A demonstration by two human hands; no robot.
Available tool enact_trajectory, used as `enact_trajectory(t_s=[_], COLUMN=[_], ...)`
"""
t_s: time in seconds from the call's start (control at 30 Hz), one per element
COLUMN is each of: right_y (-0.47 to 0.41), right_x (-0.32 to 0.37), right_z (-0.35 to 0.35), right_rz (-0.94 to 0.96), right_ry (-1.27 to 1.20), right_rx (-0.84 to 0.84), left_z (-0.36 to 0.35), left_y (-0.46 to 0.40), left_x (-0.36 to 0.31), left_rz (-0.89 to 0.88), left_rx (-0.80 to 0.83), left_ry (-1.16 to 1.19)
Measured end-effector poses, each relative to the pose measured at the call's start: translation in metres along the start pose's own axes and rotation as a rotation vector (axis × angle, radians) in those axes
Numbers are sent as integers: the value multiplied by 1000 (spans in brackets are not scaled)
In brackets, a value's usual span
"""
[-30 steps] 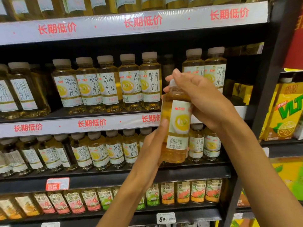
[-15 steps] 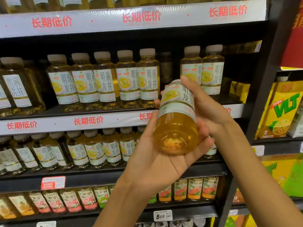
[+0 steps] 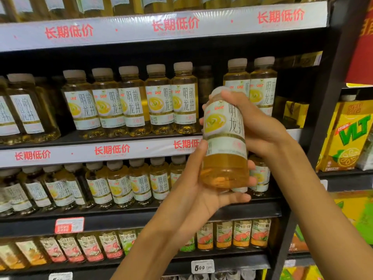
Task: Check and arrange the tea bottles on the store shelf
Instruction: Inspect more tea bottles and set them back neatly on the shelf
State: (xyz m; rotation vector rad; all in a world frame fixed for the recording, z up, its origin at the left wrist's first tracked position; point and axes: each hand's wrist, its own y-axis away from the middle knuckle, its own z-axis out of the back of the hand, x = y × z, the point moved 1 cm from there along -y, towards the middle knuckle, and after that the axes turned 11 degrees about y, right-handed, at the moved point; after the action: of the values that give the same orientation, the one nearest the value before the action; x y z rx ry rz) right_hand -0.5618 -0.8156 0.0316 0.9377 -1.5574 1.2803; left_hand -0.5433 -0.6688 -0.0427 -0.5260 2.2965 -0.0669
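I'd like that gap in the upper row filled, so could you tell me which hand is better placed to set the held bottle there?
Probably the right hand: it grips the bottle near its cap, level with the gap, while the left hand only cradles the base from below.

Both my forearms rise from the lower edge and meet at chest height. My left hand [image 3: 203, 190] lies palm up, thumb raised along the near side of the bottle [image 3: 224, 142], fingers curled under its base. My right hand [image 3: 256, 126] comes in from the right, wrist bent, fingers wrapped round the upper part near the cap. The bottle stands tilted between the two hands.
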Motion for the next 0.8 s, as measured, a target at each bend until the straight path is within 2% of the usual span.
enact_trajectory(t_s=[0.13, 0.27, 0.4, 0.63, 0.8], right_y=[3, 11, 19, 29, 36], right_x=[5, 3, 2, 2, 3], right_z=[-2, -1, 0, 3, 8], right_rz=[125, 143, 203, 400, 438], right_ry=[100, 176, 136, 168, 190], right_rx=[43, 28, 25, 184, 228], left_z=[1, 10, 16, 18, 17], left_y=[-4, -2, 0, -8, -10], left_x=[-11, -14, -14, -18, -21], left_rz=[-116, -232, -276, -414, -490], left_rx=[-40, -80, -147, -97, -74], left_ry=[-174, -390, -569, -860, -919])
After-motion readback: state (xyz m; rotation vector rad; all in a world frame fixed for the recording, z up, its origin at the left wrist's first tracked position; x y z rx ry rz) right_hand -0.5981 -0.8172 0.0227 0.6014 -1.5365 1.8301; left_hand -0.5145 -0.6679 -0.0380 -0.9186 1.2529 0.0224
